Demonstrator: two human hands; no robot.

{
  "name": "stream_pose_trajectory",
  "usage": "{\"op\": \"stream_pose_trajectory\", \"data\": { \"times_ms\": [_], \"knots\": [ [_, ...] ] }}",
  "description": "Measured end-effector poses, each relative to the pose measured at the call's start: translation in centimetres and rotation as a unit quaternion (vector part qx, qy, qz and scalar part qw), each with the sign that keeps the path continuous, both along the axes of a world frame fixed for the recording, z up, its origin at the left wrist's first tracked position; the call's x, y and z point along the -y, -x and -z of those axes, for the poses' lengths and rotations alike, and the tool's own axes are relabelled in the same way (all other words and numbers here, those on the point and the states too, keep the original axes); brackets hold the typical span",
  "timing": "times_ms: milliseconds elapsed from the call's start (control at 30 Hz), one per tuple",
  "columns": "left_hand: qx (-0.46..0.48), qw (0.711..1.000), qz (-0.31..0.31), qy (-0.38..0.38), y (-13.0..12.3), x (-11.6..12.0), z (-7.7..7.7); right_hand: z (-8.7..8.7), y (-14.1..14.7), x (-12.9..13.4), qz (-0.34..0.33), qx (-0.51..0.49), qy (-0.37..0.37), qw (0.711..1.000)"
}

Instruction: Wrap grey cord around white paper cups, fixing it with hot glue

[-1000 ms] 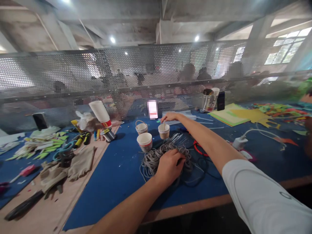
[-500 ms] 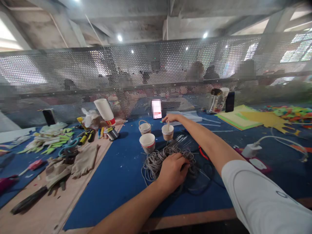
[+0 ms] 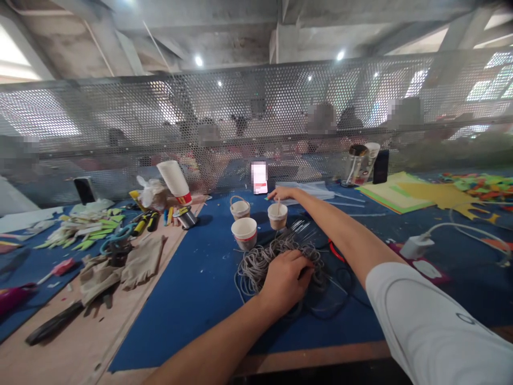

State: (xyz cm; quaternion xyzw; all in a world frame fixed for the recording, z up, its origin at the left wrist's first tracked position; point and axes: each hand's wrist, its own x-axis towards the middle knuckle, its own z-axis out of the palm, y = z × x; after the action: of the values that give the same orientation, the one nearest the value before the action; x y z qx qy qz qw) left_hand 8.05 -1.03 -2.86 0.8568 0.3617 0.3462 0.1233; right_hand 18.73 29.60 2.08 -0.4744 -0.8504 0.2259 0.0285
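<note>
My left hand [image 3: 286, 278] lies palm down on a tangled heap of grey cord [image 3: 254, 267], its fingers curled into the strands and the fingertips partly hidden. Reaching farther out, my right hand [image 3: 284, 193] has its fingers bent at the top of the upright handle of a small paper cup [image 3: 277, 218], which stands on the blue table. Left of it is another small paper cup with a looped handle [image 3: 240, 208]. A larger paper cup [image 3: 244, 234] with a red band, no handle showing, stands in front, close to the cord.
A lit phone [image 3: 259, 177] leans upright behind the cups. Stacked paper cups [image 3: 174, 182], gloves [image 3: 144, 262] and blue scissors [image 3: 116, 240] lie left. Red-handled tool [image 3: 335, 250], white charger [image 3: 417, 247] and coloured sheets [image 3: 395, 191] are right. A perforated metal screen [image 3: 224, 107] stands behind.
The whole view has shifted slightly. Both hands keep nearly the same places, the left on the cord and the right at the small cup's handle.
</note>
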Motion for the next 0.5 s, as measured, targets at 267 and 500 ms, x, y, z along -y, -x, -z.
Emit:
{"op": "stream_pose_trajectory", "data": {
  "times_ms": [267,500],
  "knots": [
    [-0.007,1.0,-0.004,0.0,-0.05,-0.02,0.06,0.01,-0.25,-0.2,-0.005,-0.027,0.017,0.999],
    [-0.004,1.0,0.0,-0.009,-0.02,-0.04,0.06,0.66,-0.15,-0.45,0.008,-0.095,0.012,0.995]
  ]
}}
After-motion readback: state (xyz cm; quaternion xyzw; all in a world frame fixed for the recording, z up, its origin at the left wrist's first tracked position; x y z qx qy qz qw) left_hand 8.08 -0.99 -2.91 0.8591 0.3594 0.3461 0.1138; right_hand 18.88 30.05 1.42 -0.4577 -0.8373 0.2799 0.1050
